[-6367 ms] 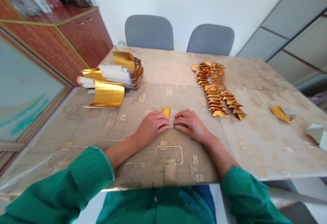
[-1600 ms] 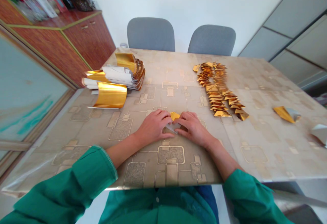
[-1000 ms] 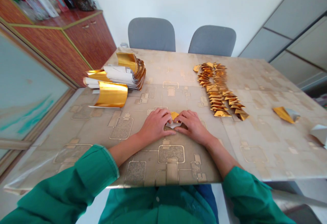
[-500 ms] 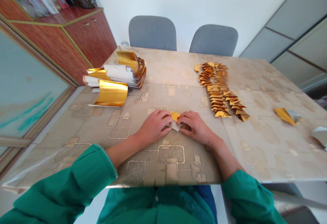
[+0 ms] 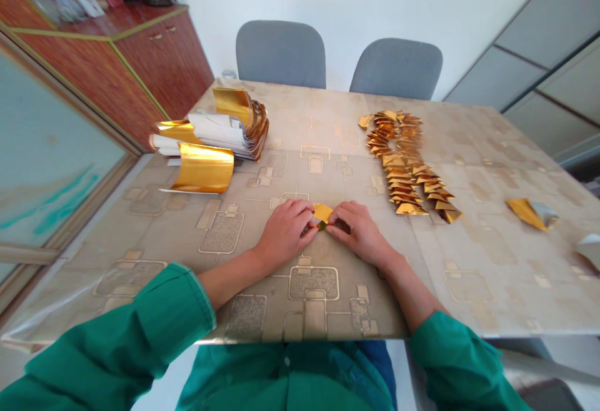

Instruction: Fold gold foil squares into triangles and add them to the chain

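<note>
Between my two hands, just above the patterned tablecloth, is a small piece of gold foil paper (image 5: 323, 212), partly folded. My left hand (image 5: 291, 227) pinches its left side, with thumb and fingers closed. On the opposite side my right hand (image 5: 354, 228) grips the same paper, thumb at its lower edge. Fingertips cover both ends of the paper. To the right lie two rows of folded gold paper pieces (image 5: 405, 180), overlapping one another. A stack of gold and white sheets (image 5: 225, 130) rests at the left, with a curled gold sheet (image 5: 204, 168) in front of it.
A lone gold paper piece (image 5: 532, 213) lies on the right part of the table (image 5: 469, 273), and a whitish object (image 5: 589, 250) is at its right edge. Two grey chairs (image 5: 281, 55) stand behind. A wooden cabinet (image 5: 140, 61) is at the back left.
The paper's lower part has been folded: its pale underside showed near me before, and now a gold edge shows between my thumbs. The hands stay in nearly the same place.
</note>
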`<action>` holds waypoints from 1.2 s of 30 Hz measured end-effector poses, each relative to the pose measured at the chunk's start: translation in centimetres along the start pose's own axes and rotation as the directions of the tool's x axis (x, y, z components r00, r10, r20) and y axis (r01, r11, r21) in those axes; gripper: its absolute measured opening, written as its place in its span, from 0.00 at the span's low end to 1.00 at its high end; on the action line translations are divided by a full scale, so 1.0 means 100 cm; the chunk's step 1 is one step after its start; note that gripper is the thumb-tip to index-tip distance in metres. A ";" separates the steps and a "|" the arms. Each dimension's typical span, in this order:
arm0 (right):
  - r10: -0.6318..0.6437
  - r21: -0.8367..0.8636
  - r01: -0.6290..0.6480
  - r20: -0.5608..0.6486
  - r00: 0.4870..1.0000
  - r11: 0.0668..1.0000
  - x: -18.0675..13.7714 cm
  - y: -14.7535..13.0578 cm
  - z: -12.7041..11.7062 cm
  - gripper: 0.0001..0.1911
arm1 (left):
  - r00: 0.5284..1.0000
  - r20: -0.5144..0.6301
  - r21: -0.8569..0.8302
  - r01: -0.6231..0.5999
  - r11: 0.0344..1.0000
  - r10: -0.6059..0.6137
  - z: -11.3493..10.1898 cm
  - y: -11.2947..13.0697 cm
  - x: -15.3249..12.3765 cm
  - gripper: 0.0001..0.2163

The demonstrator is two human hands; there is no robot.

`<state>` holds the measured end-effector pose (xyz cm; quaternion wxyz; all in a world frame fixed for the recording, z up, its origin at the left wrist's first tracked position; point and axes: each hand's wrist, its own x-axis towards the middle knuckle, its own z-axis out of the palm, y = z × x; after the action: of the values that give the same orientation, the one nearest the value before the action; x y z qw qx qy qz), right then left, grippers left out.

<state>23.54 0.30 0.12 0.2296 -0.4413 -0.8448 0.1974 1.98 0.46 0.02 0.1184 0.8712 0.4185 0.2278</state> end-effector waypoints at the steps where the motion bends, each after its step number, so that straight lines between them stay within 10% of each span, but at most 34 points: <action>1: 0.010 -0.003 -0.010 -0.009 1.000 1.000 0.000 0.000 0.001 0.06 | 1.000 0.000 -0.005 0.007 1.000 -0.007 0.000 0.000 0.000 0.03; 36: 0.150 -0.093 -0.156 -0.072 0.986 0.983 0.003 -0.008 0.013 0.06 | 0.995 0.010 -0.029 0.103 0.994 -0.103 0.002 0.003 0.004 0.05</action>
<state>22.18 -0.04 -0.48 0.2189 -0.5217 -0.8092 0.1584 2.49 0.57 0.13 0.1446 0.8476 0.4589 0.2236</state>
